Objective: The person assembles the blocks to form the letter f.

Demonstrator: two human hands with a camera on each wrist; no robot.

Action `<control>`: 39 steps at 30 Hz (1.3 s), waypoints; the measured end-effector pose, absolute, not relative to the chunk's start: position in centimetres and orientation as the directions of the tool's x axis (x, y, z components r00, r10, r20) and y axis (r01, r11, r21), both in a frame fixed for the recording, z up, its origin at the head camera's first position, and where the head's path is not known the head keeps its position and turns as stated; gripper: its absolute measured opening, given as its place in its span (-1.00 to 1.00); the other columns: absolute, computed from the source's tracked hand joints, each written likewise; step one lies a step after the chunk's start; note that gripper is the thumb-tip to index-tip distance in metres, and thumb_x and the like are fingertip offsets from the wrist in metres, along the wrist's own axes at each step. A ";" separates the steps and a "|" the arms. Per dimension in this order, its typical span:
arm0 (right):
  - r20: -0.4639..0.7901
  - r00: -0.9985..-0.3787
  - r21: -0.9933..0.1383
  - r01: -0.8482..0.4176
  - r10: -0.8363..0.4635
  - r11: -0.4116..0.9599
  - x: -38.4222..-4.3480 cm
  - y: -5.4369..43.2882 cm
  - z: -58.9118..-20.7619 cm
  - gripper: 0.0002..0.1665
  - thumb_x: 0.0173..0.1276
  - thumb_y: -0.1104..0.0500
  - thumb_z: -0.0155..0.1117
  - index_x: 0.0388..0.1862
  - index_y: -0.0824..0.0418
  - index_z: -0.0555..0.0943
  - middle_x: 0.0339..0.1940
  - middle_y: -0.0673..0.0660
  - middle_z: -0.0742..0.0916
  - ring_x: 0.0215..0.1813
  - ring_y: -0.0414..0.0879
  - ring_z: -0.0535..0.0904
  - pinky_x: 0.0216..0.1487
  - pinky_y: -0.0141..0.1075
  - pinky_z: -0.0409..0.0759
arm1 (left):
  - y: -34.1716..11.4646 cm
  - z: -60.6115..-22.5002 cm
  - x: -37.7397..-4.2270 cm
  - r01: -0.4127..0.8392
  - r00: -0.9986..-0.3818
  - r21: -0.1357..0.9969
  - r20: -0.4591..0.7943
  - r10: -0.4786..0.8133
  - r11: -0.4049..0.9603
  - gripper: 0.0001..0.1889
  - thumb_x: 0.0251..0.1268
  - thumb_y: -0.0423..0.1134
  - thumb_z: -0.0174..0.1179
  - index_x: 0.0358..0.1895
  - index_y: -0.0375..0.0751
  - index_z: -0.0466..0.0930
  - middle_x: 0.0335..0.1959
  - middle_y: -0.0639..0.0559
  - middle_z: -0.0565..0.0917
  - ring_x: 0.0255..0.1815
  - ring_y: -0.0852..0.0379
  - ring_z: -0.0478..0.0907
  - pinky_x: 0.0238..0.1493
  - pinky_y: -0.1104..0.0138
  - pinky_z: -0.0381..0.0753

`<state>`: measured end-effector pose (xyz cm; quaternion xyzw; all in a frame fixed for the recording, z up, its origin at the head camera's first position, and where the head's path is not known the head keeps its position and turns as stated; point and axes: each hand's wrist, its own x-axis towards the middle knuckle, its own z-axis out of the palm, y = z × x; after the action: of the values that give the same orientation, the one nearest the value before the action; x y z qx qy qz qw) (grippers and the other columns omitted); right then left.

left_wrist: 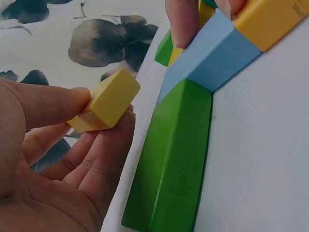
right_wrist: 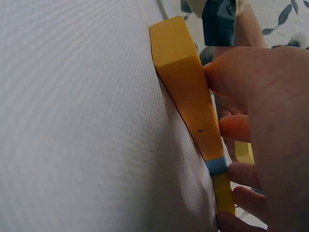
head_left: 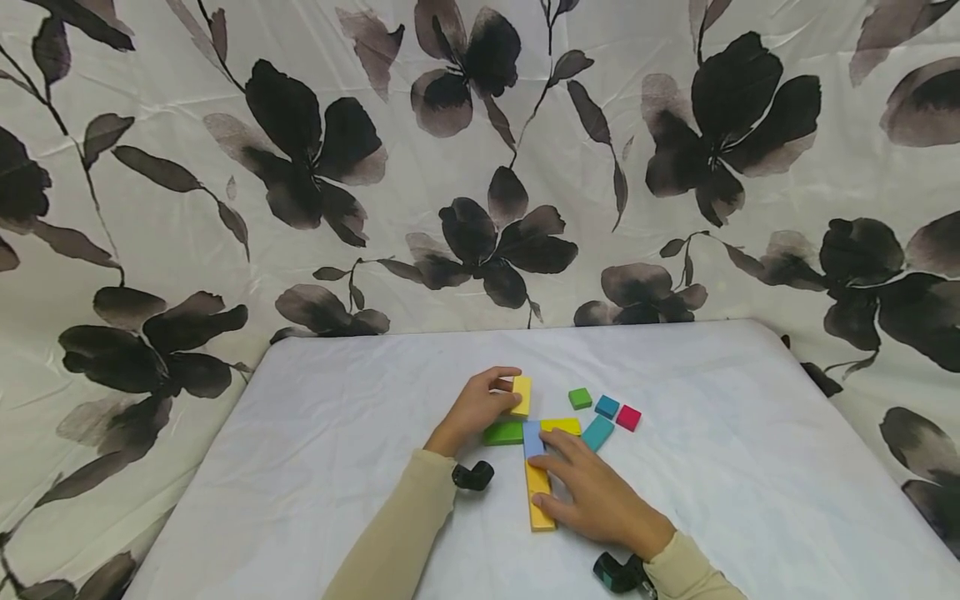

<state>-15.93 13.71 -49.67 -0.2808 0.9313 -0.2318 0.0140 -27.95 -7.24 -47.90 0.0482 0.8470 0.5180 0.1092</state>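
Observation:
My left hand (head_left: pixel 477 407) pinches a small yellow block (left_wrist: pixel 113 99) between thumb and fingers, raised just above the row of blocks. Below it lies a long green block (head_left: pixel 502 433), its end against a light blue block (head_left: pixel 532 437). A long orange-yellow block (head_left: pixel 542 518) runs from the blue one toward me, and another yellow block (head_left: pixel 562 426) extends to the right. Spread over these pieces, my right hand (head_left: pixel 600 492) touches the orange and blue blocks with its fingertips. In the right wrist view its thumb lies on the orange block (right_wrist: pixel 188 96).
A teal block (head_left: pixel 597 433) lies angled beyond the right hand. Farther back are a small green block (head_left: pixel 580 398), a small blue block (head_left: pixel 607 406) and a red block (head_left: pixel 629 417). A white cloth (head_left: pixel 300 467) covers the table; a floral curtain (head_left: pixel 600 192) hangs behind.

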 end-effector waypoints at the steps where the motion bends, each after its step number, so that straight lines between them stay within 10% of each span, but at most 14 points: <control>1: 0.103 -0.843 -0.442 -0.515 -0.529 0.735 -15.9 13.7 -49.7 -0.38 0.38 -0.29 0.25 0.33 -0.07 0.57 0.52 0.02 0.34 0.52 0.00 0.19 0.38 0.06 0.37 | -7.1 -47.9 -28.0 -0.032 -0.971 0.886 -0.138 0.195 0.463 -0.56 0.32 -0.20 0.32 0.27 0.11 0.59 0.07 0.00 0.62 0.04 0.05 0.58 0.05 0.15 0.61; 39: 0.120 -0.835 -0.427 -0.532 -0.537 0.731 -16.0 13.6 -49.8 -0.41 0.40 -0.27 0.24 0.30 -0.06 0.59 0.52 0.04 0.36 0.52 0.01 0.19 0.40 0.06 0.34 | -5.9 -48.6 -28.7 -0.096 -0.966 0.860 -0.201 0.160 0.501 -0.63 0.29 -0.22 0.36 0.16 0.10 0.62 -0.04 0.02 0.63 -0.05 0.06 0.57 0.02 0.14 0.57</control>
<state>-16.04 13.59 -49.80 -0.2873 0.9304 -0.2277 0.0058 -28.72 -5.89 -48.60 0.0188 0.8567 0.4992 0.1283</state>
